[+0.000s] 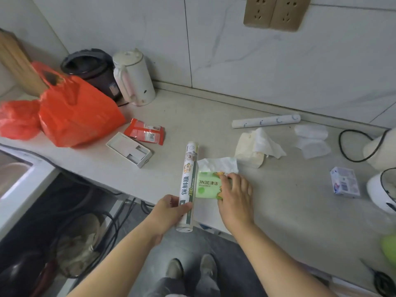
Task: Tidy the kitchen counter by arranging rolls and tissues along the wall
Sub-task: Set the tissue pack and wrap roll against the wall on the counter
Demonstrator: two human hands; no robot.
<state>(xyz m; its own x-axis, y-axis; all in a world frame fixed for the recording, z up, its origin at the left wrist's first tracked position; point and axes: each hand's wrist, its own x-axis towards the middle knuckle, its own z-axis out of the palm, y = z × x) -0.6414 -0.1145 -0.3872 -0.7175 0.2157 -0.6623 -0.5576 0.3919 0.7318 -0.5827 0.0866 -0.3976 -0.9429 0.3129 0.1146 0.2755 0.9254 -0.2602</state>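
- Cling film roll (188,185): held off the counter's (278,211) front edge and pointing away from the person; the near end hangs past the edge.
- Left hand (169,212): wrapped round the roll's lower part with the thumb on top; the other fingers are hidden behind the roll.
- Green tissue pack (207,186): flat on the counter just right of the roll, with a sheet (218,165) sticking out of its far side; its right end is hidden.
- Right hand (234,197): on top of the pack with fingers spread; can't tell whether it grips or just rests.
- White roll (265,121): lies along the wall (257,71).
- Cream tissue pack (248,153): mid-counter, one sheet pulled out.
- Soap box (345,182): far right, print blurred.
- Scissors (383,279): bottom right, cut off by the frame.
- Kettle (135,80) and red bag (75,112): at the left.
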